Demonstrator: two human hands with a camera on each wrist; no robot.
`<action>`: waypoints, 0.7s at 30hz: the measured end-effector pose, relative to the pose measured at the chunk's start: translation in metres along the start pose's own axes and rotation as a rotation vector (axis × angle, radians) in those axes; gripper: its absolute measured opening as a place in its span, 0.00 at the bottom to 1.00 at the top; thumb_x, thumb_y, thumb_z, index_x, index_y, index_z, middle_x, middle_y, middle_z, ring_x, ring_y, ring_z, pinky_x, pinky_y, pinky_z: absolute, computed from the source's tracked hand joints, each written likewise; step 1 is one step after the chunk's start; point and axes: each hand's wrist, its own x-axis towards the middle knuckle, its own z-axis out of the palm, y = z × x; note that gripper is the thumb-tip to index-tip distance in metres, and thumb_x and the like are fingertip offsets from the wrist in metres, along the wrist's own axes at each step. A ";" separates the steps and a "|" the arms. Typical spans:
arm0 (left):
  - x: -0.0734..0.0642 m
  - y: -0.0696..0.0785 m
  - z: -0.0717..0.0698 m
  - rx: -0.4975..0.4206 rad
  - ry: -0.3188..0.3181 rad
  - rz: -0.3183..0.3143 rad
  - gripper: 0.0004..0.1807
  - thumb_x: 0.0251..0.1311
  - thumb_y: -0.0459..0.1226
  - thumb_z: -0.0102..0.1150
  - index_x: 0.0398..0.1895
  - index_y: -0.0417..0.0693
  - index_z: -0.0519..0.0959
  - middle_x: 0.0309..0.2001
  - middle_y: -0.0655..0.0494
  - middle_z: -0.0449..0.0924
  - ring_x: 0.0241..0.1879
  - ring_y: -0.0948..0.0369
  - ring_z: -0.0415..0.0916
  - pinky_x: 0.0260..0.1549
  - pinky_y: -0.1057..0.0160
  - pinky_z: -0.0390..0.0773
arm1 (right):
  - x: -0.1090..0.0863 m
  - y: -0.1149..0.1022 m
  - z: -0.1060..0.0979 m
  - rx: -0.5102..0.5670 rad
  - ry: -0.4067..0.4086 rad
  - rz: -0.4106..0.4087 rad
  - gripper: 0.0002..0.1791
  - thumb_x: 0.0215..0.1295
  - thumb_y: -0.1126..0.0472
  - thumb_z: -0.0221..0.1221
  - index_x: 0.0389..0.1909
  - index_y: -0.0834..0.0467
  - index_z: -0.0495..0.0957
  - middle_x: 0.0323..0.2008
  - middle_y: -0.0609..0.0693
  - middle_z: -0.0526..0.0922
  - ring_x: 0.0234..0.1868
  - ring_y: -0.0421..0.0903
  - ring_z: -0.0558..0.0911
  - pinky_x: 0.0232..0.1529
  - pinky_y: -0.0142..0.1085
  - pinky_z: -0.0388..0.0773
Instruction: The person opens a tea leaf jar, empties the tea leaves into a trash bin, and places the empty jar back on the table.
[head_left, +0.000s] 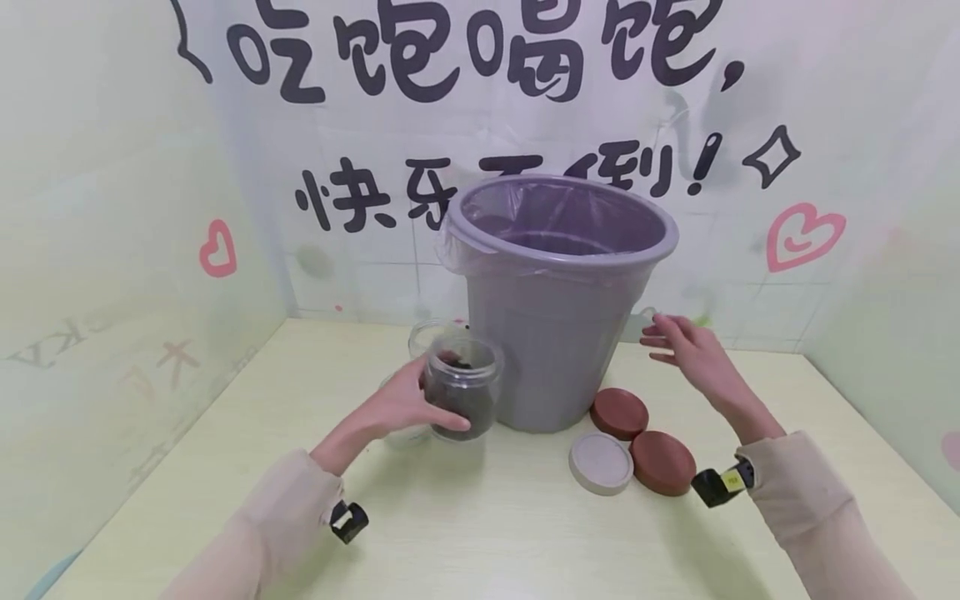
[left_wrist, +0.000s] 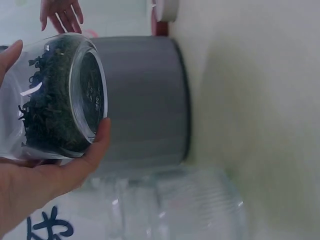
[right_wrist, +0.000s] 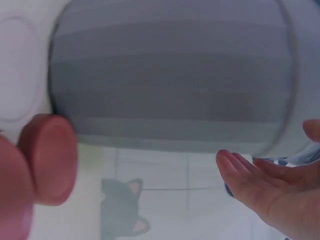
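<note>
My left hand (head_left: 401,400) grips a clear, lidless jar (head_left: 465,392) around its side, in front of the bin's left side. Dark dried leaves, like loose tea, fill much of it, as the left wrist view shows through the wall of the jar (left_wrist: 60,95). A grey-purple bin (head_left: 555,333) lined with a clear plastic bag (head_left: 517,208) stands at the middle back. To its right my right hand (head_left: 693,354) is in the air, fingers loosely extended and holding nothing; in the right wrist view the hand (right_wrist: 275,190) is beside the bin wall.
Two reddish-brown lids (head_left: 618,412) and a white lid (head_left: 600,463) lie on the table before the bin. Behind the left hand stands clear glassware, seen as a ribbed clear jar (left_wrist: 180,205) in the left wrist view. A printed wall covering (head_left: 360,283) encloses the back and sides.
</note>
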 end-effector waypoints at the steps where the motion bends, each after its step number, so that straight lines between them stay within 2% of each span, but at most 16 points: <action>1: 0.000 0.003 -0.005 0.000 0.010 0.002 0.47 0.31 0.37 0.74 0.60 0.45 0.61 0.52 0.47 0.71 0.52 0.52 0.67 0.52 0.50 0.66 | 0.003 -0.005 -0.002 0.023 0.002 0.015 0.35 0.69 0.46 0.34 0.60 0.74 0.52 0.55 0.71 0.65 0.54 0.55 0.71 0.48 0.31 0.73; 6: 0.000 0.016 -0.029 -0.009 0.077 -0.006 0.47 0.32 0.35 0.73 0.61 0.44 0.59 0.54 0.44 0.68 0.54 0.48 0.65 0.53 0.47 0.65 | 0.018 -0.030 -0.011 0.161 0.065 0.084 0.39 0.68 0.42 0.30 0.63 0.74 0.47 0.58 0.71 0.61 0.42 0.34 0.75 0.45 0.27 0.74; 9: 0.000 0.025 -0.044 -0.001 0.120 -0.023 0.48 0.32 0.35 0.73 0.62 0.47 0.59 0.56 0.45 0.67 0.56 0.48 0.63 0.55 0.45 0.62 | 0.028 -0.041 -0.015 0.224 0.107 0.115 0.41 0.66 0.40 0.30 0.63 0.73 0.45 0.58 0.71 0.61 0.38 0.32 0.75 0.43 0.27 0.75; 12: 0.001 0.038 -0.058 0.018 0.156 -0.033 0.49 0.33 0.36 0.73 0.63 0.48 0.57 0.57 0.45 0.65 0.57 0.48 0.61 0.56 0.43 0.59 | 0.035 -0.052 -0.020 0.228 0.136 0.141 0.42 0.65 0.38 0.30 0.64 0.71 0.47 0.55 0.68 0.64 0.36 0.33 0.76 0.41 0.28 0.76; 17: 0.006 0.063 -0.079 0.066 0.222 -0.031 0.50 0.35 0.36 0.71 0.64 0.48 0.54 0.58 0.45 0.63 0.58 0.48 0.60 0.56 0.42 0.58 | 0.045 -0.069 -0.026 0.084 0.142 0.153 0.43 0.63 0.34 0.27 0.65 0.65 0.52 0.51 0.62 0.66 0.41 0.37 0.75 0.40 0.28 0.76; 21: 0.012 0.085 -0.092 0.103 0.289 -0.026 0.50 0.35 0.36 0.72 0.65 0.47 0.53 0.59 0.45 0.62 0.58 0.49 0.60 0.56 0.43 0.58 | 0.051 -0.080 -0.028 -0.017 0.122 0.155 0.46 0.60 0.32 0.26 0.64 0.66 0.52 0.52 0.61 0.65 0.46 0.42 0.71 0.43 0.29 0.75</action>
